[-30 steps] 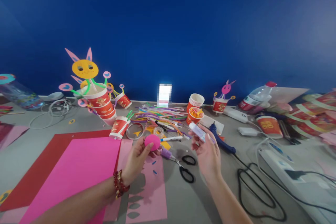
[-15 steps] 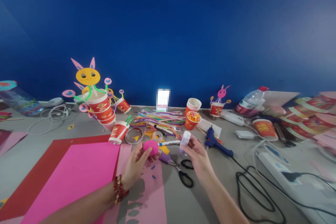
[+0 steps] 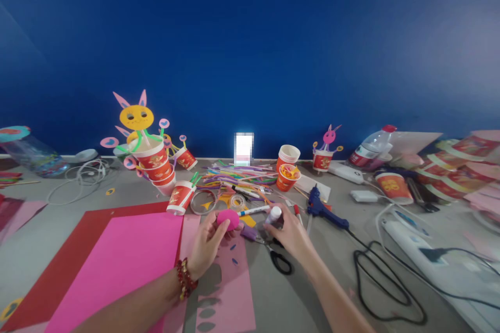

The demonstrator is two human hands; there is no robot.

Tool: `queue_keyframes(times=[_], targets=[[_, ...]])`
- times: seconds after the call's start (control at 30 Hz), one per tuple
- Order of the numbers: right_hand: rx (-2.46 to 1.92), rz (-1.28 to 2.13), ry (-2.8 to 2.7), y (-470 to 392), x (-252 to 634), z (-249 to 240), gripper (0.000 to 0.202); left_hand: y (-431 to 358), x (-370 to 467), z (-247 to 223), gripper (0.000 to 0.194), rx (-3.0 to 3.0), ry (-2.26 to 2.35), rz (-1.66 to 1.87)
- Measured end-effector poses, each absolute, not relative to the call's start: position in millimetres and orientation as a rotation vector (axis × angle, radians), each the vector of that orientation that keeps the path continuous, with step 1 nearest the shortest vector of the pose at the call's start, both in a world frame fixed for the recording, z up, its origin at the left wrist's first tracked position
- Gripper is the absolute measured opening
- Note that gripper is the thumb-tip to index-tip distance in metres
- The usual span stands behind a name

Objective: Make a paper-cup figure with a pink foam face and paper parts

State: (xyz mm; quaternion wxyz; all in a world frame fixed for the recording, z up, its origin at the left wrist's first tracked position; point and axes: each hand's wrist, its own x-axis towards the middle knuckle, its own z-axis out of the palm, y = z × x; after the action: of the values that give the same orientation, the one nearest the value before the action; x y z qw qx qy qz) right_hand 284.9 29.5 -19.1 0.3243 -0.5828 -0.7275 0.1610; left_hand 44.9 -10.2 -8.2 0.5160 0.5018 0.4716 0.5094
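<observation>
A bracelet (image 3: 186, 278) of dark red, glossy beads is circling the wrist (image 3: 196, 268) of the left hand (image 3: 208, 243) in what is looking like two rows, gold-toned touches are showing among them, and the right hand (image 3: 292, 231) and both forearms (image 3: 336, 291) are showing bare

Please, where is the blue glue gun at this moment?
In the head view, the blue glue gun lies on the grey table, to the right of the right hand.

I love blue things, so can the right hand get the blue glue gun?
Probably yes: the glue gun lies near the right hand with nothing tall between, though that hand's glue stick may need setting down first.
</observation>
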Motion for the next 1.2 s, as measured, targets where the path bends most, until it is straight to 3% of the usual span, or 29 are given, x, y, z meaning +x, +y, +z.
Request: queue_keyframes(times=[0.1, 0.2, 0.3, 0.53, 0.7, 0.87, 1.03, 1.2], targets=[[-1.429, 0.072, -1.819, 19, 286, 3, 0.052, -9, 45, -9, 0.032, 1.166, 1.149, 1.248], [-1.19, -0.164, -1.853, 2, 274, 24, 0.035, -6, 45, -14, 0.031, 1.192, 1.107, 1.283], [-1.088, -0.021, -2.267, -11, 250, 26, 0.015, -5, 44, -19, 0.03, 1.181, 1.128, 1.288], [-1.423, -0.231, -2.498, -14, 217, -4, 0.019, -6, 41, -21, 0.028, 1.147, 1.142, 1.312], [-1.158, 0.204, -2.309, -12, 247, 30, 0.023, -5, 42, -22, 0.028, 1.169, 1.094, 1.334], [-1.304, 0.393, -2.0, 17, 301, 66, 0.016, -3, 41, -27, 0.03, 1.156, 1.053, 1.349], [-1.381, 0.684, -1.997, 49, 317, 59, 0.016, -1, 43, -31, 0.032, 1.108, 1.07, 1.348], [-1.4, 0.628, -2.063, 57, 307, 55, 0.016, -1, 43, -30, 0.031, 1.116, 1.06, 1.341]])
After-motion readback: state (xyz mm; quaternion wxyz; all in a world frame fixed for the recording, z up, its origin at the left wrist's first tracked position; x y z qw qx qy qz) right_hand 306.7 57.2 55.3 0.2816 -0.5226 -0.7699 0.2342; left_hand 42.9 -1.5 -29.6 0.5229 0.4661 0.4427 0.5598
